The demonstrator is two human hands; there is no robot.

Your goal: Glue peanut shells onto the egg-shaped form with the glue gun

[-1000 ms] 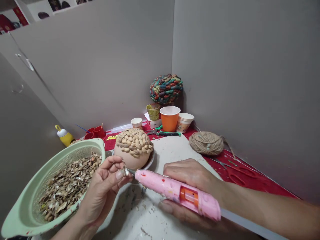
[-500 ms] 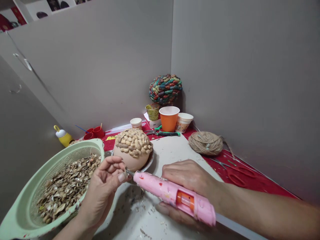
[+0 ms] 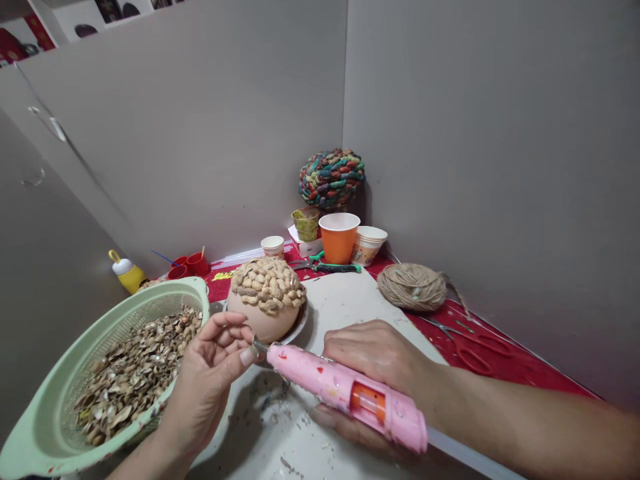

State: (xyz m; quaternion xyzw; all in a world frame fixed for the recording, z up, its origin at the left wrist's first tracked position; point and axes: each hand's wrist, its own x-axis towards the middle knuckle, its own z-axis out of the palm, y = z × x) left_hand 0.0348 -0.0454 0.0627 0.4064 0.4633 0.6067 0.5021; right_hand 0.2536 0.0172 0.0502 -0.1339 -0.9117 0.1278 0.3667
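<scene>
My right hand (image 3: 373,363) is wrapped round a pink glue gun (image 3: 320,377) with a clear glue stick (image 3: 465,453) in its back end. The gun's metal nozzle points left at the fingertips of my left hand (image 3: 215,363). Those fingers pinch a peanut shell, mostly hidden behind the thumb and nozzle. Just beyond, a smooth beige ball (image 3: 270,323) rests in a shallow dish (image 3: 301,321), its top covered with peanut shells (image 3: 270,283). Left of my left hand stands a green colander (image 3: 45,407) holding many loose peanut shells (image 3: 133,373).
A twine roll (image 3: 413,287) and red-handled scissors (image 3: 470,353) lie to the right. Behind are pliers (image 3: 333,267), an orange cup (image 3: 339,240), paper cups (image 3: 369,245), red cups (image 3: 197,264) and a multicoloured ball (image 3: 331,179). Shell crumbs litter the pale board (image 3: 345,293).
The rear of the glue gun has shifted very slightly left. Both hands keep almost the same place and grip.
</scene>
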